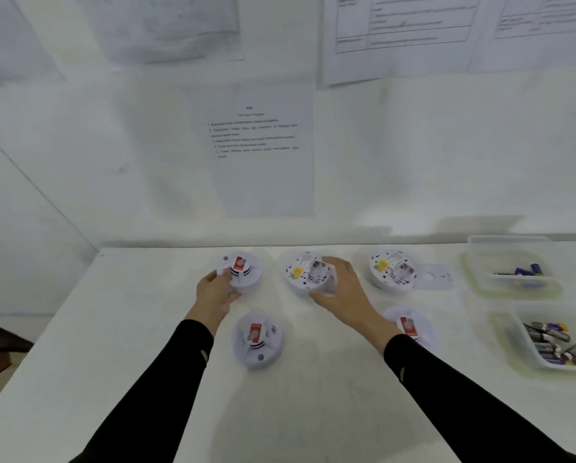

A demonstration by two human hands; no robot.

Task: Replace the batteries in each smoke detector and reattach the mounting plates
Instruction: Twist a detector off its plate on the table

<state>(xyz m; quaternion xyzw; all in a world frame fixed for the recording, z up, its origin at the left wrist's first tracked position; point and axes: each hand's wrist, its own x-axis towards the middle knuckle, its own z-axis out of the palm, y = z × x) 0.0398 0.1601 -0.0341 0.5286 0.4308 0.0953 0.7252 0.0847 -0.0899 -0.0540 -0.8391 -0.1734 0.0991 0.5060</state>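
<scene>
Several white smoke detectors lie on the white table. My left hand grips the edge of the far left detector, which shows a red label. My right hand curls around the right side of the middle detector, turned back-up with its battery bay exposed and a yellow sticker. A third detector lies open at the far right, its flat mounting plate beside it. A detector with a red label sits nearer me, and another red-labelled one is partly hidden by my right forearm.
Two clear plastic tubs stand at the right edge: the far tub holds a few batteries, the near tub holds several. Printed sheets hang on the white wall behind the table.
</scene>
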